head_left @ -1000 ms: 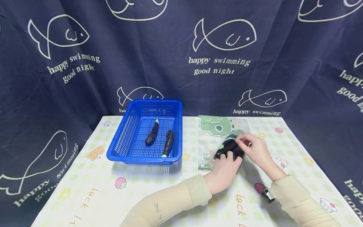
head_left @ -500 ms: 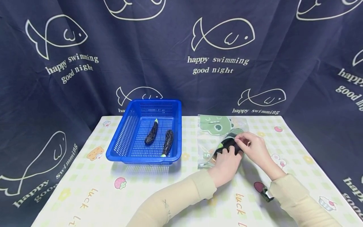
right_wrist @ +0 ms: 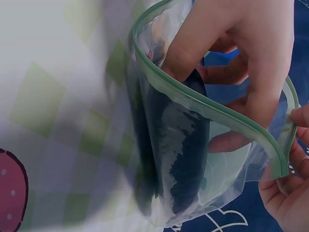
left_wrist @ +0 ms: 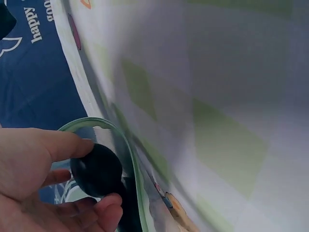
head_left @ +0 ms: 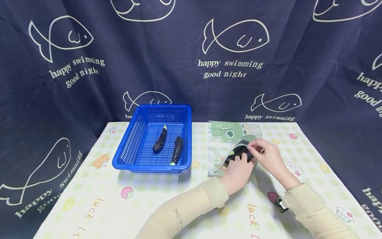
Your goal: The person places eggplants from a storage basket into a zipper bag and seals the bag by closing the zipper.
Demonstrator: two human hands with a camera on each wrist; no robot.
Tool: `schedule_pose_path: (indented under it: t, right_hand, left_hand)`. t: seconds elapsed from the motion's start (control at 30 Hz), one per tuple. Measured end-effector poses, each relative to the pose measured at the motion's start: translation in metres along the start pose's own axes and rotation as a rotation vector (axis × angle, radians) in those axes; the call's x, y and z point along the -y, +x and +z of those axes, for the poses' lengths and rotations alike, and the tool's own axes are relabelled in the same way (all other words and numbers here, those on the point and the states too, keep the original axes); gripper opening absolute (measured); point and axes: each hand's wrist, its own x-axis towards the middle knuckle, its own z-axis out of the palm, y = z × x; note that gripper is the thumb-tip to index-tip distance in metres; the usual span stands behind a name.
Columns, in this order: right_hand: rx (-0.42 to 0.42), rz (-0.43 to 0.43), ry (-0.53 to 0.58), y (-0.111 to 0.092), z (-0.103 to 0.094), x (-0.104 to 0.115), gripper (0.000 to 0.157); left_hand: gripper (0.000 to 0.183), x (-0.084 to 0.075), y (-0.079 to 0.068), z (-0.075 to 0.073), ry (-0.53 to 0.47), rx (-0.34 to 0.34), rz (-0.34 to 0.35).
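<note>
An eggplant point(head_left: 238, 153) with a dark glossy skin lies part way inside a clear zip bag point(right_wrist: 227, 179) that has a green zip edge and a cartoon print. My left hand point(head_left: 239, 171) grips the eggplant's end at the bag's mouth, its fingers reaching past the green rim in the right wrist view. In the left wrist view the thumb and fingers curl round the rounded tip, and another dark form shows beneath it. My right hand point(head_left: 267, 156) pinches the corner of the zip edge, holding the mouth apart.
A blue perforated basket point(head_left: 119, 165) stands to the left with two eggplants, one upper point(head_left: 160, 141) and one lower point(head_left: 177, 149), apparently in netting or wrap. A printed cloth point(head_left: 149, 205) covers the table. A dark blue curtain point(head_left: 185, 83) hangs behind.
My left hand has shifted slightly right and farther in toward the bag with the eggplant. The right hand keeps its pinch on the bag edge, nearly still.
</note>
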Motion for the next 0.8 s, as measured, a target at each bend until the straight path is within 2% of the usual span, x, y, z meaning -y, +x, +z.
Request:
schedule_pose_path:
  t: [0.17,0.4,0.57,0.7,0.8]
  right_hand:
    - [0.000,-0.003,-0.007,-0.001,0.000,-0.001,0.011]
    - [0.000,0.004,-0.023,-0.001,-0.001,-0.002,0.010]
    - [0.000,0.011,-0.022,-0.001,-0.001,-0.002,0.009]
    - [-0.002,0.007,-0.020,-0.001,-0.002,0.000,0.009]
    - [-0.003,0.003,-0.014,0.000,-0.002,0.002,0.008]
  left_hand:
    - [0.046,0.002,-0.007,-0.008,-0.015,0.003,0.035]
    - [0.026,0.011,-0.024,-0.024,-0.003,-0.076,0.118]
    - [0.031,0.021,-0.034,-0.039,0.005,-0.074,0.193]
    - [0.041,0.028,-0.040,-0.052,0.011,-0.051,0.201]
    - [0.045,0.033,-0.044,-0.059,0.027,-0.057,0.202]
